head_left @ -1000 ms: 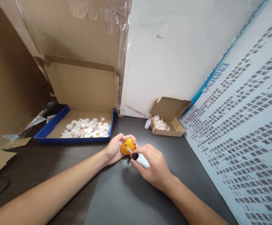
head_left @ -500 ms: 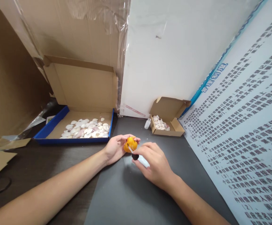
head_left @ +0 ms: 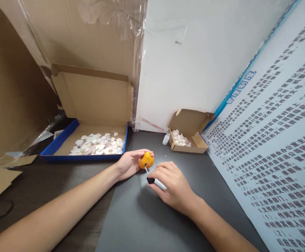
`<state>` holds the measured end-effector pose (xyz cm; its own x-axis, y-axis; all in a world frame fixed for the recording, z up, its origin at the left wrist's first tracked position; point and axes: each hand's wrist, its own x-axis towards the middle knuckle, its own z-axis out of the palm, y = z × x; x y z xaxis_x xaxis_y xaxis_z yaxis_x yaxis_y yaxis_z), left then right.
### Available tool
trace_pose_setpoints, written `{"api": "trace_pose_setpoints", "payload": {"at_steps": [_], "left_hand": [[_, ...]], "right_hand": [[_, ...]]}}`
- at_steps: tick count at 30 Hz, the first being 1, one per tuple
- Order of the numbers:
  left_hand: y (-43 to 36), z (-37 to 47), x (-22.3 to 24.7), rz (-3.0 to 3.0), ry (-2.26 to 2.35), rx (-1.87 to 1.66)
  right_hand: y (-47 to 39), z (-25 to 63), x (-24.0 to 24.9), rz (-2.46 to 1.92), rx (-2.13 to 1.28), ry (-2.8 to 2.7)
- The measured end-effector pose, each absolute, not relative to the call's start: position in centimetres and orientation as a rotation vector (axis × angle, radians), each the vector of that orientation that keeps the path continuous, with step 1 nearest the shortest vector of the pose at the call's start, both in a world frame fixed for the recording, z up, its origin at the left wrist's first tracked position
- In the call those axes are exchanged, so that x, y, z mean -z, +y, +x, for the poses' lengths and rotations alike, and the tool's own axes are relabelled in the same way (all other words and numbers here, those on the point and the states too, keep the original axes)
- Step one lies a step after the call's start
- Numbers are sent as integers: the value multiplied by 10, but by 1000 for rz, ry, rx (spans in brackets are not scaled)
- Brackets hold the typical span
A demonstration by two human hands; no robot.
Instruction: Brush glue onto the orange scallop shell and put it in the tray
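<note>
My left hand point(head_left: 130, 164) is closed on an orange scallop shell point(head_left: 146, 160), its ribbed face turned up toward me. Between thumb and fingers, my right hand point(head_left: 172, 182) pinches a small applicator brush by its black cap point(head_left: 150, 180). The brush's thin pale stem point(head_left: 146, 170) points up at the shell, and its dark tip is at the shell's lower edge; whether it touches is hard to tell. Beneath both hands lies a pale, glossy patch point(head_left: 144, 180) on the dark mat, partly covered by the right hand.
A blue-sided cardboard box point(head_left: 82, 158) with its lid up holds many white shells point(head_left: 99, 144) at left. Farther right, a smaller cardboard box point(head_left: 189, 149) also contains shells, with a small white bottle point(head_left: 166, 139) beside it. A printed poster point(head_left: 281, 140) slopes along the right.
My right hand has drawn the brush slightly down, back from the shell's face to its lower edge. The shell stays in my left hand, more of its face showing.
</note>
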<state>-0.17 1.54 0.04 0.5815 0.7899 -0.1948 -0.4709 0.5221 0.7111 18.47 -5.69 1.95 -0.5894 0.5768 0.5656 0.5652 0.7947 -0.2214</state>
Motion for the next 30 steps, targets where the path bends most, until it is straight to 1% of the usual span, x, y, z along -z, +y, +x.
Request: {"api": "trace_pose_setpoints", "payload": {"at_steps": [6, 12, 18, 21, 25, 30], "left_hand": [[19, -4, 1, 669, 512, -762], [18, -4, 1, 685, 531, -754], [18, -4, 1, 687, 562, -752], [17, -4, 0, 700, 577, -755], [16, -4, 0, 713, 574, -762], [16, -4, 1, 714, 570, -754]], "right_hand": [[-57, 187, -23, -958, 111, -2151], [-59, 186, -23, -807, -55, -2282], [-57, 188, -23, -855, -24, -2097], [-56, 188, -23, -920, -65, -2194], [-57, 188, -24, -882, -177, -2358], [-57, 188, -23, -890, -62, -2156]]}}
